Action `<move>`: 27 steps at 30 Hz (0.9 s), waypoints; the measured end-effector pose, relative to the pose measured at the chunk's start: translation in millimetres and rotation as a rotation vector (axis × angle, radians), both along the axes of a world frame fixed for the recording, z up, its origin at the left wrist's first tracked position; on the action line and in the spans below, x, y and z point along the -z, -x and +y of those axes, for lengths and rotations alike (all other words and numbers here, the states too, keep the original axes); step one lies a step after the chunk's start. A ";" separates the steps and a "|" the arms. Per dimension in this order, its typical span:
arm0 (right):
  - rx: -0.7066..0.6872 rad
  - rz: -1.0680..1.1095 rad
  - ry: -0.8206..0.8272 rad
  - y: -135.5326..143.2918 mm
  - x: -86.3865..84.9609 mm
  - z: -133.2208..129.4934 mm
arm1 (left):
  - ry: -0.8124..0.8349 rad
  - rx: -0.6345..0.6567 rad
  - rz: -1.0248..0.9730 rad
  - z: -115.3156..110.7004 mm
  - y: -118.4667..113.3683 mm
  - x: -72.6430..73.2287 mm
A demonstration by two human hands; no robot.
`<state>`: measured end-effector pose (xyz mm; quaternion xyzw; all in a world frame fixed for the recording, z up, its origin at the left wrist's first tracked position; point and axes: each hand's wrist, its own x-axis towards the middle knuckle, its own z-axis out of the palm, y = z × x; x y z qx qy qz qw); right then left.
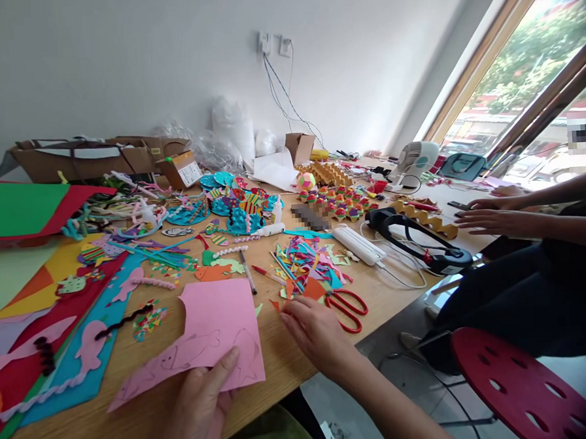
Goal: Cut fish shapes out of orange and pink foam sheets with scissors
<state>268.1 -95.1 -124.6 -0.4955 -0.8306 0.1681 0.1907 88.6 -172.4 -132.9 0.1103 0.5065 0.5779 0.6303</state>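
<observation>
My left hand (202, 402) grips a pink sheet of paper (219, 308) by its lower edge, thumb on top. Fish-like outlines are drawn on the sheet, and its left side is cut to an irregular shape. My right hand (314, 330) is just right of the sheet, low over the table, its fingers curled together; what they hold, if anything, is hidden. Red-handled scissors (350, 303) lie beside it, blades partly covered. Behind the fingers is a heap of coloured paper scraps (311, 261), with an orange scrap (315, 290) close to the knuckles.
Coloured paper sheets (95, 321) with pink fish cutouts cover the left side. Pens (247, 272), a white power strip (358, 244), a black headset (412, 239) and painted egg cartons (339, 204) lie farther back. A person (544, 232) is at the right, by a red stool (517, 378).
</observation>
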 end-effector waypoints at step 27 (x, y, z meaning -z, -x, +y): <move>0.022 -0.365 0.064 87.9 -7.5 89.1 | -0.586 1.133 1.436 -5.0 -0.5 -24.2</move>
